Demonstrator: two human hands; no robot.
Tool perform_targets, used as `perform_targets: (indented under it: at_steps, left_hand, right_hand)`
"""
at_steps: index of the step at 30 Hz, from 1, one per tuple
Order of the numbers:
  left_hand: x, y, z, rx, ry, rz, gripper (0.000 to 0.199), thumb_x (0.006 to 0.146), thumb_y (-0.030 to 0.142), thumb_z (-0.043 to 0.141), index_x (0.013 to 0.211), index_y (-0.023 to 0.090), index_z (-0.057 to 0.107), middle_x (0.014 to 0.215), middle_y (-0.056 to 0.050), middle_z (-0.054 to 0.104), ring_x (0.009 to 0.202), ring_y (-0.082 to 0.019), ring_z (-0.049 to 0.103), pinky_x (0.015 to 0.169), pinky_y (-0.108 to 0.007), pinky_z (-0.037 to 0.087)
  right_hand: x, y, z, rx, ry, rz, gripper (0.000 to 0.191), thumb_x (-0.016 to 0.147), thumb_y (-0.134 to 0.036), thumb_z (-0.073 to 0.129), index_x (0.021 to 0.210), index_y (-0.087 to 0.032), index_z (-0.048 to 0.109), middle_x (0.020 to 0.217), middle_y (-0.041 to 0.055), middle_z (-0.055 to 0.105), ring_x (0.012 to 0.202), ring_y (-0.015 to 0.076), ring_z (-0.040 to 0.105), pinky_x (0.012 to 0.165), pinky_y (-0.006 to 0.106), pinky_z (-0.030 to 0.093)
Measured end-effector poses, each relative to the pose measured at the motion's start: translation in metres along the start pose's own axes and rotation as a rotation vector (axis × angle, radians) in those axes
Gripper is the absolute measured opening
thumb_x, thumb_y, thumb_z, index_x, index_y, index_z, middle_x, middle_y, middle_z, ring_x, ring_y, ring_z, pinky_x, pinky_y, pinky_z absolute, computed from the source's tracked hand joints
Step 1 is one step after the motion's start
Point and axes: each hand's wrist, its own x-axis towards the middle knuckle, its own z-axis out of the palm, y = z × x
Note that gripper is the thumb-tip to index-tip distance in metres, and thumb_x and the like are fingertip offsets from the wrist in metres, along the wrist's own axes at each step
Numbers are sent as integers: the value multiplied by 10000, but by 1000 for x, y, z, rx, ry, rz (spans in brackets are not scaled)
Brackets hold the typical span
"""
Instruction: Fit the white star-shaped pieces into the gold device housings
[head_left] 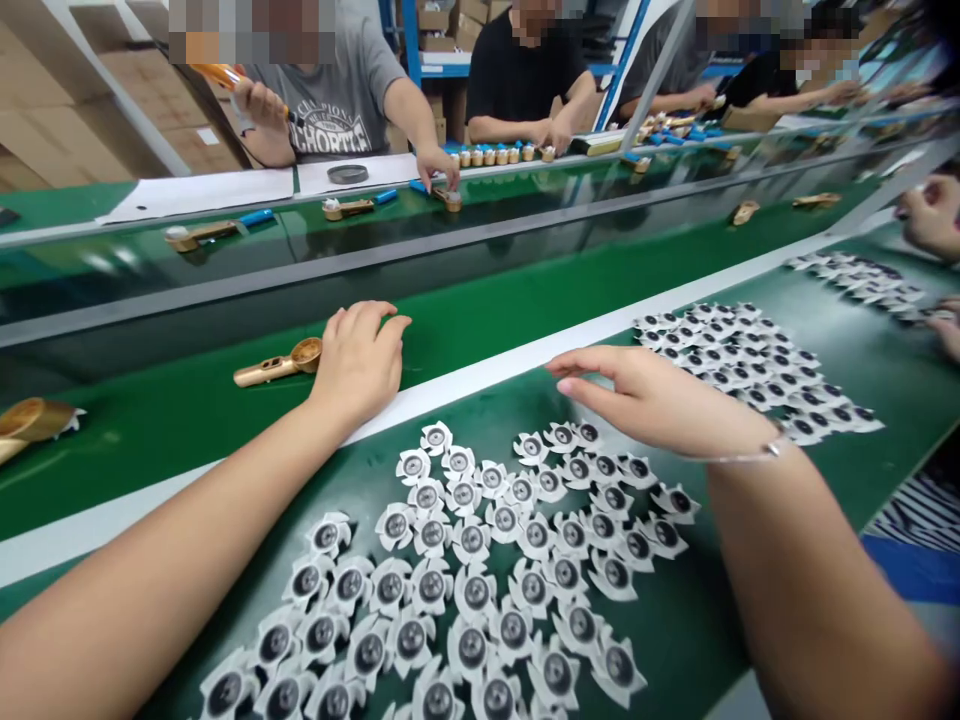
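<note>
My left hand (364,360) is over the near edge of the green belt, fingers loosely bent and apart, with nothing seen in it. Just left of it lies a gold handheld-fan housing (274,366), its round end partly hidden behind the hand. My right hand (637,395) hovers above the green worktop, fingers stretched out and the thumb apart, holding nothing. Below and between the hands, many white fan impellers (472,540) with dark round hubs lie spread in loose rows. A second group of impellers (735,350) lies beyond my right hand.
Another gold housing (30,425) with white blades sits on the belt (480,330) at far left. A white rail (517,365) divides belt from worktop. Across, co-workers handle gold parts with blue pieces (210,230). A neighbour's hands (934,215) are at right, beside more impellers (855,280).
</note>
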Motion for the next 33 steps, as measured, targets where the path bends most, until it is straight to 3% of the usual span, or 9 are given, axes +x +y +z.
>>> perform_targets:
  at_steps: [4, 7, 10, 13, 16, 23, 26, 29, 33]
  left_hand:
    - [-3, 0, 0, 6, 25, -8, 350, 925, 185, 361, 1197, 163, 580, 1267, -142, 509, 1212, -300, 425, 1045, -492, 296]
    - [-3, -1, 2, 6, 41, 8, 336, 913, 167, 368, 1159, 162, 597, 1264, -138, 512, 1211, -300, 426, 1043, -494, 301]
    - [-3, -2, 4, 14, 58, 28, 326, 899, 155, 389, 1146, 170, 602, 1252, -132, 523, 1204, -302, 433, 1038, -498, 312]
    - [-3, -4, 6, 2, 65, 42, 314, 887, 149, 415, 1136, 173, 606, 1248, -136, 529, 1202, -305, 435, 1038, -509, 316]
    - [-4, -6, 6, -12, 61, 52, 302, 890, 156, 423, 1129, 169, 607, 1246, -138, 530, 1208, -307, 434, 1043, -514, 317]
    - [-4, -8, 7, -56, 44, 67, 294, 885, 170, 438, 1127, 171, 605, 1231, -134, 533, 1189, -309, 445, 1049, -524, 314]
    - [-4, -8, 9, -88, 36, 45, 289, 884, 171, 438, 1116, 171, 611, 1217, -130, 538, 1181, -304, 449, 1054, -521, 315]
    - [-3, -9, 10, -112, 27, 41, 279, 887, 179, 439, 1102, 173, 617, 1201, -128, 544, 1165, -300, 457, 1045, -522, 326]
    - [-3, -9, 10, -104, 17, 42, 275, 892, 187, 436, 1099, 175, 617, 1194, -125, 547, 1159, -299, 462, 1035, -522, 338]
  right_hand:
    - [-54, -6, 20, -63, 212, -42, 462, 998, -476, 398, 1371, -217, 482, 1382, 61, 496, 1276, 255, 456, 1073, 443, 409]
    - [-87, 0, 51, -232, 162, -112, 574, 990, -520, 392, 1490, -255, 295, 1539, 56, 263, 1410, 310, 246, 1127, 579, 282]
    - [-98, 7, 74, -379, 101, -104, 670, 990, -563, 345, 1548, -293, 92, 1581, 41, 101, 1439, 335, 146, 1089, 643, 288]
    - [-88, 10, 81, -460, 70, -91, 676, 991, -587, 299, 1552, -298, 55, 1584, 35, 62, 1442, 323, 145, 1075, 631, 319]
    - [-68, 7, 80, -480, 38, -95, 661, 993, -596, 264, 1548, -271, 112, 1585, 39, 34, 1445, 312, 140, 1091, 613, 306]
    - [-33, -18, 73, -324, -111, -164, 656, 991, -609, 257, 1534, -243, 213, 1583, 32, 60, 1455, 289, 96, 1142, 597, 216]
    - [-22, -37, 60, -231, -225, -158, 610, 997, -586, 283, 1513, -261, 284, 1568, 23, 162, 1443, 279, 169, 1153, 597, 192]
    - [-7, -46, 41, -152, -263, -128, 547, 996, -538, 324, 1476, -280, 368, 1490, 13, 367, 1389, 272, 320, 1159, 581, 215]
    - [12, -18, 19, -90, -107, -15, 430, 961, -418, 402, 1325, -253, 561, 1326, 27, 559, 1219, 270, 529, 1065, 480, 434]
